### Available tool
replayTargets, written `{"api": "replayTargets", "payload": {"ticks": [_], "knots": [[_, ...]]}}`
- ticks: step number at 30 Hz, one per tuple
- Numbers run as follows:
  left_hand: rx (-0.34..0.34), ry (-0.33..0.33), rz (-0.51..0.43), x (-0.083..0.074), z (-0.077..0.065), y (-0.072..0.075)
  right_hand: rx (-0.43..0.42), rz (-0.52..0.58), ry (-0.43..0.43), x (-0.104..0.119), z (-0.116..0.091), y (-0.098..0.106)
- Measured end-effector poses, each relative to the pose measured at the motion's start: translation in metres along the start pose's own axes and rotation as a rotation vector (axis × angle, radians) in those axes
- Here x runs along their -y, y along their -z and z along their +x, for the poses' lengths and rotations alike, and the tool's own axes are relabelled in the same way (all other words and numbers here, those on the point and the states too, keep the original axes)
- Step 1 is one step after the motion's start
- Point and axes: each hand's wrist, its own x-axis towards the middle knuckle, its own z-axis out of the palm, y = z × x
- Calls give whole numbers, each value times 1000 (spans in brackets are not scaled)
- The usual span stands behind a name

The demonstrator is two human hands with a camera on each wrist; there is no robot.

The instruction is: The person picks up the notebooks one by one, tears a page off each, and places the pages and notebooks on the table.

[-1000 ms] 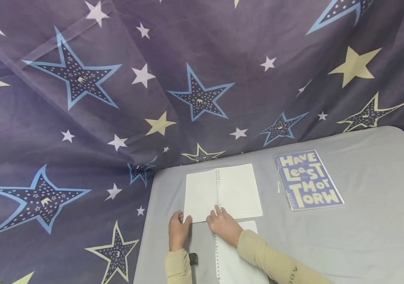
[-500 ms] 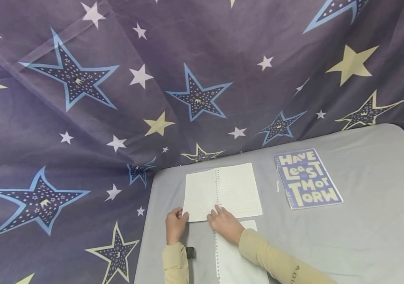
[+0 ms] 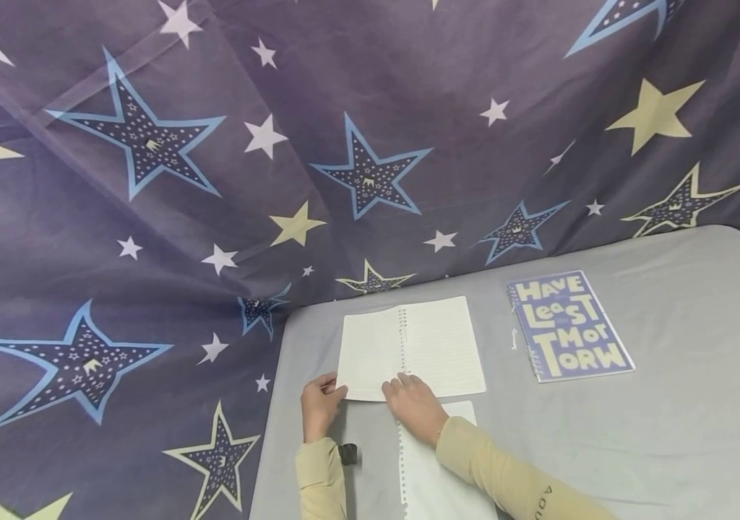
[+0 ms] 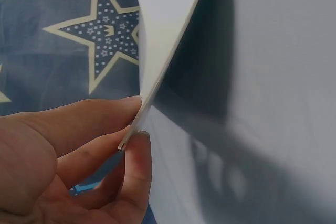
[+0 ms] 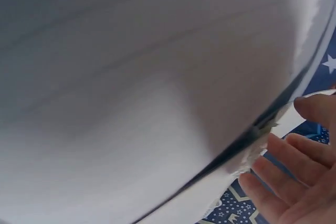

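Note:
A spiral notebook (image 3: 444, 347) lies open on the grey-covered surface, its coil running down the middle. My left hand (image 3: 321, 406) pinches the near left corner of its left-hand page stack; in the left wrist view, thumb and fingers of the left hand (image 4: 100, 150) grip the lifted white edge (image 4: 163, 40). At the near end of the coil rests my right hand (image 3: 417, 410), palm down. The right wrist view shows its fingers (image 5: 302, 163) loosely extended beside the notebook's edge and some ragged paper bits (image 5: 257, 142). A loose sheet (image 3: 438, 477) with a punched edge lies partly under the right forearm.
A closed notebook (image 3: 571, 328) with a purple lettered cover lies to the right. A small white scrap (image 3: 514, 339) is beside its binding. Behind and to the left hangs a dark star-patterned cloth (image 3: 246, 180). A black device (image 3: 348, 453) sits at the left wrist.
My left hand has shifted slightly left and up, still at the page corner. The right hand stays at the coil's near end, its fingers drawn in a little.

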Motion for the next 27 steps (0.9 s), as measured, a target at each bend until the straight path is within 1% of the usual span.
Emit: {"api": "replayTargets", "payload": {"ticks": [2,5,8,13,16,18,22,27], "knots": [[11,1,-12,-2,0,2,8,21,-14,2,1,2],[16,0,-22,-6,1,5,-5,36,-18,5,5,4],[23,0,-38,-9,1,7,-31,51,-19,9,9,6],[39,-13,-70,-15,-1,12,-88,107,-20,15,17,7],[58,-34,-86,-21,-2,14,-104,143,-25,18,21,9],[73,-55,-96,-26,-2,15,-94,161,-33,19,22,11],[103,-79,-110,-35,-5,17,-80,192,-32,21,24,16],[123,-99,-146,-43,-8,19,-139,231,-17,21,25,18]]}}
